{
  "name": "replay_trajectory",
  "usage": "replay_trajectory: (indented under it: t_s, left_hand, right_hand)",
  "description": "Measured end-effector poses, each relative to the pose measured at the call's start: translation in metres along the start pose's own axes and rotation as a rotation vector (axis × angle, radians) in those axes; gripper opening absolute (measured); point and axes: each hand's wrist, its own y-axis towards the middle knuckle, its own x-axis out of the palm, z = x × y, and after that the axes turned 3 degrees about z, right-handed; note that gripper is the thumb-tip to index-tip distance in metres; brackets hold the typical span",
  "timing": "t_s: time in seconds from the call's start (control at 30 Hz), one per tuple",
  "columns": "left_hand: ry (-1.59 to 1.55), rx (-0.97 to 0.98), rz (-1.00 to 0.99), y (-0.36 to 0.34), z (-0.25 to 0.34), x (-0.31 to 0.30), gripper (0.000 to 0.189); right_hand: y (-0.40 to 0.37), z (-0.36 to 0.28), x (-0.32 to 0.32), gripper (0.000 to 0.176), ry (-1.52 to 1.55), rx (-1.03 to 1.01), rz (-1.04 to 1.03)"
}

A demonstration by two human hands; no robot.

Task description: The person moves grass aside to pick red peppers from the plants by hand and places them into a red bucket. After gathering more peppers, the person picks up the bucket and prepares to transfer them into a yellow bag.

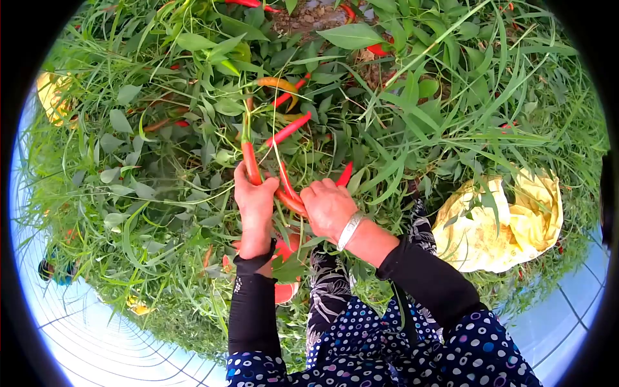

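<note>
My left hand (255,206) grips a long red chili pepper (250,161) that hangs on a green pepper plant (213,116). Beside it, my right hand (329,206) is closed around several picked red chilies (290,193), with one tip (345,174) poking out above the fingers. A silver bracelet (350,229) sits on my right wrist. More red chilies (288,129) and an orange one (277,84) hang among the leaves just above my hands.
A yellow sack (503,226) lies in the grass at right. Something red (287,258) shows below my wrists, partly hidden. Tall grass and leaves surround everything; bare soil (309,16) shows at the top. Another yellow object (51,97) is at far left.
</note>
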Motion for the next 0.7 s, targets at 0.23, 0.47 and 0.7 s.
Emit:
replay_trajectory:
  t_s: [0.23,0.47,0.7]
  left_hand:
    - [-0.518,-0.329,-0.206,-0.020,-0.019,0.007,0.035]
    - [-0.234,-0.169,-0.204,-0.020,-0.019,0.017,0.033]
    - [-0.380,-0.140,-0.112,-0.020,-0.020,0.024,0.038]
  right_hand:
    - [-0.031,-0.012,-0.009,0.018,-0.034,0.114,-0.026]
    - [-0.063,-0.013,0.006,0.026,0.379,0.273,0.027]
    - [-0.128,-0.040,-0.016,0.017,0.708,0.300,-0.083]
